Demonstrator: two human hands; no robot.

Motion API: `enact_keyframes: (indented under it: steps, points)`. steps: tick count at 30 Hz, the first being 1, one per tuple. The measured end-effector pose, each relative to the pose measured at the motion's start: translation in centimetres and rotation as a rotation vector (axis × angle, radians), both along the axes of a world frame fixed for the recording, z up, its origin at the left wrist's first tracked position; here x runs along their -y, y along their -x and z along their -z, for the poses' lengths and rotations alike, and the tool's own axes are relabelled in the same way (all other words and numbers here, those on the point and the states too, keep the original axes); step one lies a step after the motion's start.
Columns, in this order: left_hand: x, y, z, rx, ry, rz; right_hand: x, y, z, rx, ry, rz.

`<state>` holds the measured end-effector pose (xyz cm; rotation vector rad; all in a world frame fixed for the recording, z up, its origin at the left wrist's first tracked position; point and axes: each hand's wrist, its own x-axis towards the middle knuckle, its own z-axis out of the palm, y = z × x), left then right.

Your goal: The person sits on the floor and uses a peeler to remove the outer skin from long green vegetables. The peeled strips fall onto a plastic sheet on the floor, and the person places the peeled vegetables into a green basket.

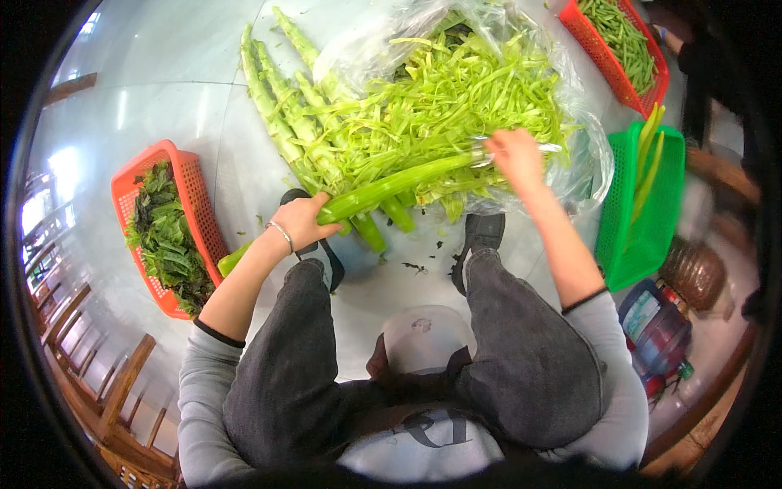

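My left hand (304,221) grips a long green celtuce stem (391,184) near its lower end, between my knees and the peelings. Its far end reaches up to the right, towards my right hand (518,158). That hand is closed around a metal peeler (482,151), whose blade end lies against the far part of the stem. Beneath and beyond is a large heap of pale green peelings (470,91) on a clear plastic bag (586,128). Several unpeeled celtuce stems (275,116) lie to the left of the heap, their lower ends partly under the peelings.
At left stands an orange basket (204,202) of leafy greens (168,244). On the right are a green basket (641,244) with slender green stalks and a red basket (595,58) of green beans. Large plastic bottles (660,330) and wooden chairs (116,385) lie farther out. A person is partly visible at upper right.
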<state>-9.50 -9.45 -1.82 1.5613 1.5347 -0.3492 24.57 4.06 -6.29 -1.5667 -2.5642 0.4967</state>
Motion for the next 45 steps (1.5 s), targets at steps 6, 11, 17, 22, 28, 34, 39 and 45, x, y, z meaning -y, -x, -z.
enact_keyframes:
  steps: [6, 11, 17, 22, 28, 34, 39, 45]
  points:
    - [-0.4, -0.8, -0.3, 0.104, -0.03, -0.027, 2.8, 7.1, -2.8, -0.205, 0.123, -0.104]
    - [-0.4, 0.7, 0.8, 0.227, 0.005, -0.051, 4.7, 10.0, -2.2, -0.168, 0.185, -0.382]
    - [-1.4, 5.4, 4.1, 0.151, 0.121, -0.065, -1.5, -7.5, 1.1, 0.107, -0.243, 0.204]
    - [-2.1, 4.4, 3.8, -0.127, 0.021, 0.041, -0.1, -3.1, -0.4, -0.014, -0.105, 0.174]
    - [-3.1, -0.5, 3.2, -0.328, -0.326, 0.391, 0.6, 1.1, 1.4, -0.201, -0.154, -0.043]
    - [-7.3, -6.2, 5.0, -0.059, -0.523, 0.5, 0.3, -1.7, 0.1, -0.191, -0.078, 0.163]
    - [-10.2, -8.5, 6.8, 0.17, -0.183, 0.183, 0.3, 0.9, -1.1, -0.306, -0.142, 0.029]
    - [-10.2, -9.2, 5.2, 0.375, -0.178, 0.162, 0.1, 2.1, -0.9, -0.221, -0.202, -0.103]
